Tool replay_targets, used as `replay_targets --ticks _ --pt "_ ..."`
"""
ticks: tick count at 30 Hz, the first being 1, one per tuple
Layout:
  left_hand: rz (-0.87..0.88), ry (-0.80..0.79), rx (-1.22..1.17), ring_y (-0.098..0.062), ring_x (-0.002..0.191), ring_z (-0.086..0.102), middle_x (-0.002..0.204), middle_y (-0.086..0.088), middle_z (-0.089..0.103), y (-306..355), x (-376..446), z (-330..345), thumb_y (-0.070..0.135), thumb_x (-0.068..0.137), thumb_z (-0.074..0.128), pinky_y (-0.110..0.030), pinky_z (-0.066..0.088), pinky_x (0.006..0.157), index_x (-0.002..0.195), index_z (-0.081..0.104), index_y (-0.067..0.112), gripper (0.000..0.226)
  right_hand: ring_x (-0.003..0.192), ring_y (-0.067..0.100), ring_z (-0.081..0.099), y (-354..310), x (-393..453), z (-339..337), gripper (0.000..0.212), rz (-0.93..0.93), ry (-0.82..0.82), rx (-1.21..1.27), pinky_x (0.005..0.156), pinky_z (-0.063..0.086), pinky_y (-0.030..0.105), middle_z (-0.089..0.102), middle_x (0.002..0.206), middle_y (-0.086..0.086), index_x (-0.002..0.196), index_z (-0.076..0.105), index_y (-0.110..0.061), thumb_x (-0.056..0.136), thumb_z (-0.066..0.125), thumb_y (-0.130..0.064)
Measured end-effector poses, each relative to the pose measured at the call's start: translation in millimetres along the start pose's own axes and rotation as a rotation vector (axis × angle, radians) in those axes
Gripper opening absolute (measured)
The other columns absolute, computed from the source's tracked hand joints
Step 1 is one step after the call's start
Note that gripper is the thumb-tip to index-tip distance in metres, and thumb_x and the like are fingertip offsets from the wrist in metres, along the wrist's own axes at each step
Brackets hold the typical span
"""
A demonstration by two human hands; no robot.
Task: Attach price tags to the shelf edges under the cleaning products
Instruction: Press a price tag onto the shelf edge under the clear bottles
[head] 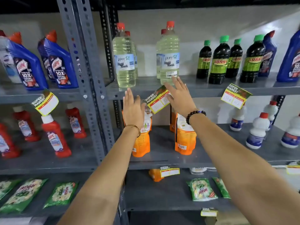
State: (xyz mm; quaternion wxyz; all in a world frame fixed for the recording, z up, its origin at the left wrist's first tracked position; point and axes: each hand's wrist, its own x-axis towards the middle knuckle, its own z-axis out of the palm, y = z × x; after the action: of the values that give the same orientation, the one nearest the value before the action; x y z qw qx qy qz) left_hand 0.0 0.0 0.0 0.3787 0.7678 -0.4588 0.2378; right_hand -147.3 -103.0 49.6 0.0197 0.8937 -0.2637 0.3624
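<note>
A yellow, red and white price tag (158, 99) hangs tilted from the grey shelf edge (203, 92) below two clear bleach bottles (169, 54). My right hand (179, 96) lies flat with fingers spread, its thumb side touching the tag's right end. My left hand (131, 108) is flat and empty, fingers pointing up at the shelf edge just left of the tag. Other tags hang at the left (46, 102) and right (235, 96) of the same shelf level, and one on the lower shelf edge (169, 171).
Blue toilet-cleaner bottles (60, 62) stand at upper left, dark bottles with green caps (219, 60) at upper right. Orange pouches (184, 137), red bottles (56, 135) and white bottles (258, 130) fill the middle shelf. Green sachets (200, 190) lie below. A perforated grey upright (87, 75) divides the bays.
</note>
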Motion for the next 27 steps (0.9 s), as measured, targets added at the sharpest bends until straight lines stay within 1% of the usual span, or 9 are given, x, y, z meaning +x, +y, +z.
replay_targets --ticks 5,11,14,16,19,21,23,24,27 --pt "0.036 0.040 -0.147 -0.032 0.143 0.013 0.153 -0.024 0.017 -10.3 9.6 9.2 0.018 0.091 0.054 -0.041 0.011 0.119 0.110 0.063 0.002 0.026 0.142 0.037 0.009 -4.5 21.2 3.1 0.040 0.028 -0.056 0.006 0.115 0.018 0.056 0.020 0.153 0.017 0.133 0.041 -0.017 0.093 0.045 -0.013" --pt "-0.026 0.040 -0.274 -0.028 0.144 0.010 0.155 -0.011 0.020 -10.6 21.7 14.3 0.024 0.086 0.064 -0.029 0.009 0.113 0.084 0.067 0.014 0.010 0.138 0.032 0.024 -3.3 30.0 7.2 0.032 0.071 -0.017 0.088 0.110 0.031 0.048 0.041 0.143 0.014 0.120 0.054 -0.011 0.089 0.051 -0.010" --pt "-0.017 0.032 -0.287 -0.029 0.144 0.012 0.153 -0.013 0.024 -10.0 26.7 10.4 0.020 0.085 0.066 -0.035 0.011 0.116 0.079 0.065 0.012 0.010 0.114 0.030 0.049 -7.2 33.2 7.8 0.015 0.101 0.070 0.173 0.087 0.043 0.036 0.060 0.117 0.013 0.098 0.061 -0.006 0.085 0.055 -0.011" --pt "0.002 0.022 -0.296 -0.029 0.143 0.014 0.151 -0.015 0.029 -10.0 28.9 5.7 0.019 0.085 0.065 -0.039 0.011 0.118 0.076 0.063 0.011 0.012 0.089 0.026 0.055 -9.1 35.4 7.9 0.006 0.130 0.099 0.211 0.071 0.040 0.031 0.063 0.098 0.012 0.082 0.059 -0.005 0.084 0.057 -0.011" --pt "0.033 -0.010 -0.306 -0.032 0.142 0.016 0.145 -0.016 0.040 -9.7 29.6 -0.1 0.020 0.086 0.064 -0.045 0.012 0.119 0.076 0.062 0.010 0.014 0.083 0.027 0.057 -8.5 35.5 7.8 0.010 0.148 0.089 0.249 0.067 0.043 0.032 0.065 0.094 0.013 0.077 0.057 -0.004 0.083 0.059 -0.012" --pt "0.061 -0.037 -0.263 -0.036 0.138 0.025 0.134 -0.014 0.052 -8.8 31.8 -3.9 0.020 0.086 0.063 -0.048 0.016 0.117 0.079 0.062 0.009 0.013 0.090 0.030 0.060 -7.1 32.7 7.6 0.011 0.163 0.077 0.279 0.070 0.044 0.031 0.068 0.100 0.015 0.076 0.058 -0.005 0.083 0.060 -0.013" --pt "0.112 -0.036 -0.234 -0.037 0.121 0.045 0.101 -0.008 0.063 -8.4 34.7 -9.9 0.019 0.086 0.062 -0.050 0.021 0.115 0.077 0.058 0.009 0.014 0.097 0.032 0.060 -6.1 30.1 7.0 0.011 0.186 0.073 0.326 0.072 0.040 0.028 0.069 0.103 0.018 0.076 0.059 -0.004 0.082 0.062 -0.013" --pt "0.132 -0.018 -0.241 -0.033 0.107 0.053 0.085 -0.003 0.060 -9.1 36.0 -14.2 0.017 0.086 0.062 -0.049 0.024 0.114 0.075 0.056 0.009 0.015 0.098 0.031 0.060 -6.3 28.7 6.2 0.011 0.187 0.071 0.345 0.074 0.040 0.028 0.069 0.102 0.017 0.076 0.060 -0.005 0.081 0.063 -0.014" --pt "0.175 -0.020 -0.219 -0.021 0.083 0.052 0.077 0.000 0.059 -17.5 41.2 -23.6 0.017 0.086 0.061 -0.047 0.042 0.099 0.074 0.053 0.012 0.015 0.094 0.027 0.061 -10.0 24.3 5.7 0.011 0.167 0.040 0.364 0.079 0.045 0.031 0.071 0.096 0.014 0.073 0.062 -0.008 0.080 0.066 -0.015"
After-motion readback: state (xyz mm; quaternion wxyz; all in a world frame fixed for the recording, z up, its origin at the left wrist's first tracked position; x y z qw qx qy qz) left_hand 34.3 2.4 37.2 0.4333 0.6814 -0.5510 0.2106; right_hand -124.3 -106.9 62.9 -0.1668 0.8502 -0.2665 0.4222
